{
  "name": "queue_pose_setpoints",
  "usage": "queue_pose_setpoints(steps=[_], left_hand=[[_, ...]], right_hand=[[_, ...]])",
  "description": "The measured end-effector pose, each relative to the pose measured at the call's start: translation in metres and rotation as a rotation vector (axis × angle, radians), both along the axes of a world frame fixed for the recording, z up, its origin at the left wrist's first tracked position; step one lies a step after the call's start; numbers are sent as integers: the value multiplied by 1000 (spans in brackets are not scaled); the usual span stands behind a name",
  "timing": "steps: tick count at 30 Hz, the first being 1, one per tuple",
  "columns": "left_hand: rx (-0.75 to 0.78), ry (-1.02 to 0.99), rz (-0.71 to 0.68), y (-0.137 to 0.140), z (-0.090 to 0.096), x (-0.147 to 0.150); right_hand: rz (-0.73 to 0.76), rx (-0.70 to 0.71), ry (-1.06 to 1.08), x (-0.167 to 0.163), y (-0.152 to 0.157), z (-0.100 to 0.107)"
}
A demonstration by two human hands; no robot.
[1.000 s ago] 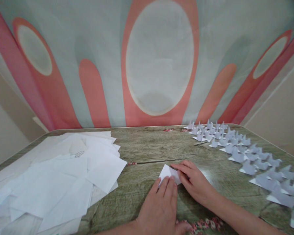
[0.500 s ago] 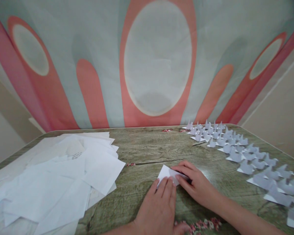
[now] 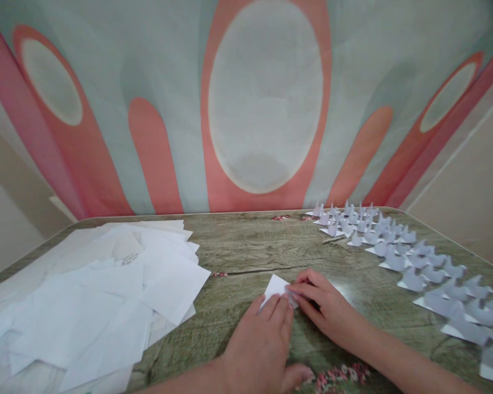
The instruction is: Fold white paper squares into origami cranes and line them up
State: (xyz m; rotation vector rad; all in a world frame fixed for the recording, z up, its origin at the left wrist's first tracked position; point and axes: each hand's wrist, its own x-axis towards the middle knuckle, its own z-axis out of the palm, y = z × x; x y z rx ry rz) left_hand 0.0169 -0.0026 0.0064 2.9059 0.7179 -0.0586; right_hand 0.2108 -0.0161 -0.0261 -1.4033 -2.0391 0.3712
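Note:
A small folded piece of white paper (image 3: 276, 284) lies on the table at the front middle, its lower part covered by fingers. My left hand (image 3: 261, 336) rests on it, fingers stretched out flat and the thumb spread to the side. From the right, my right hand (image 3: 322, 306) pinches the paper's right edge between thumb and fingers. The exact fold under the fingertips is hidden. Further right stand several white folded paper birds (image 3: 412, 279) in rows.
A wide, loose pile of white paper sheets (image 3: 94, 317) covers the table's left side. The wood-patterned table (image 3: 238, 241) has printed flowers and meets a patterned pink and grey-green wall covering (image 3: 267, 202) at the back.
My right fingers have moved slightly left, and the paper's right-hand flap that stuck out under them no longer shows. My left hand has shifted a little left, still on the paper.

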Motion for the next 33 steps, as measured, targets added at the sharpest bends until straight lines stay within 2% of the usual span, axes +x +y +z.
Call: queue_pose_setpoints(steps=[6, 9, 12, 21, 33], left_hand=[[13, -27, 16, 3, 5, 1], [28, -31, 27, 5, 3, 0], [51, -29, 40, 7, 1, 0], [69, -17, 33, 9, 2, 2], [84, -15, 31, 7, 0, 3]], right_hand=[[-13, 43, 20, 2, -2, -2], [-36, 117, 2, 5, -5, 1], [3, 204, -106, 7, -9, 5], [22, 285, -373, -5, -18, 9], [-53, 219, -546, -10, -22, 5]])
